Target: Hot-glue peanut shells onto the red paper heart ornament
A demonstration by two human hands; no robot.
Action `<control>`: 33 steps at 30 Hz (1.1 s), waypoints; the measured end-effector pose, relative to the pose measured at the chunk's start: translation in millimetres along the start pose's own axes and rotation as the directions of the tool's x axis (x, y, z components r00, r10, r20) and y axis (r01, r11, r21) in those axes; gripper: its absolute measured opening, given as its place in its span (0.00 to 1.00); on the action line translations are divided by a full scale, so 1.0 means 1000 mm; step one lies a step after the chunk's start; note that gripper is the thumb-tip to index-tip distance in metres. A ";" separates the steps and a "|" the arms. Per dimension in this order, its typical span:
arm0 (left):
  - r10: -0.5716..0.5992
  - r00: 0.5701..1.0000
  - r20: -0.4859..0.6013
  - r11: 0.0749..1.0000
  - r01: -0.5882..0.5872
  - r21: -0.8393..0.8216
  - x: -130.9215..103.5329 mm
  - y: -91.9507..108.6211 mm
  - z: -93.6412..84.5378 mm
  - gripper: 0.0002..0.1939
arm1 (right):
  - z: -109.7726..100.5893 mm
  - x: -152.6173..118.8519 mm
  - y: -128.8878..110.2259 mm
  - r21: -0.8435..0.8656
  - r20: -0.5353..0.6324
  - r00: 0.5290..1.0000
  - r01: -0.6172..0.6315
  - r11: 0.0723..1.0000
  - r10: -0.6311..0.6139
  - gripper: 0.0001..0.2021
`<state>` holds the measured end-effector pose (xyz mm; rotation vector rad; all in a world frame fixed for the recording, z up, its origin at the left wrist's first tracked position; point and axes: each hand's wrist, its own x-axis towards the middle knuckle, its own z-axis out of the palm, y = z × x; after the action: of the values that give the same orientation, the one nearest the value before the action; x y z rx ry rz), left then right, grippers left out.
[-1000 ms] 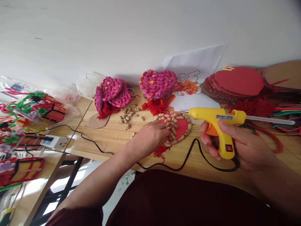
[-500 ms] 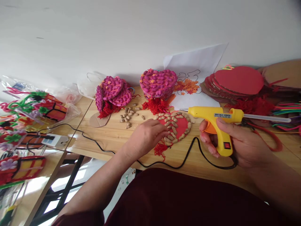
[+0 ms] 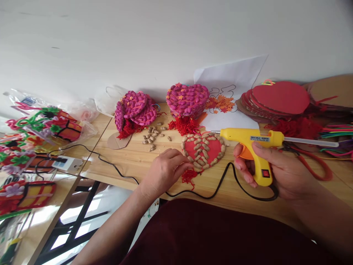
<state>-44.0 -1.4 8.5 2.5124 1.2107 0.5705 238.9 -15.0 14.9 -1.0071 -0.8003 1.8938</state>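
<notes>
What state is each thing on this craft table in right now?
Glue gun: held in the right hand, glue stick loaded, nozzle near the red heart.
Red heart: flat on the table, partly covered in peanuts.
Left hand: fingers curled at the heart's lower left edge.
Loose peanuts: scattered.
Purple hearts: finished, stacked.
Power strip: plugged in.

Glossy yellow plastic glue gun (image 3: 249, 138), matt red card heart (image 3: 203, 150) studded with rough peanut shells, pale grained wooden table (image 3: 132, 160).

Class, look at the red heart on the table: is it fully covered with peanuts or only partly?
Partly covered. Peanuts ring the red heart and run down its middle, but bare red patches show on either side between those rows.
</notes>
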 end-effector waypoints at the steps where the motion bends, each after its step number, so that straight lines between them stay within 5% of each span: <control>1: -0.001 1.000 0.015 1.000 0.001 -0.001 -0.001 0.001 0.001 0.10 | 0.000 0.000 0.000 -0.003 0.001 1.000 0.001 1.000 -0.001 0.14; 9: 0.056 0.998 0.030 0.997 -0.058 0.060 0.005 0.006 0.012 0.11 | 0.001 -0.002 0.002 -0.032 0.006 1.000 0.021 0.999 -0.021 0.12; 24: 0.217 0.914 0.343 0.919 -0.310 0.245 0.041 0.017 0.002 0.08 | -0.003 0.001 0.007 -0.054 0.004 0.999 -0.031 0.998 0.032 0.13; 33: 0.198 0.910 0.365 0.921 -0.300 0.248 0.043 0.020 0.005 0.09 | -0.003 0.002 0.007 -0.062 0.006 1.000 -0.028 0.998 0.029 0.14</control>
<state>-4.1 20.4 22.2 2.8918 0.9074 -0.0014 238.1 -16.6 7.0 -1.0551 -0.8570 1.9078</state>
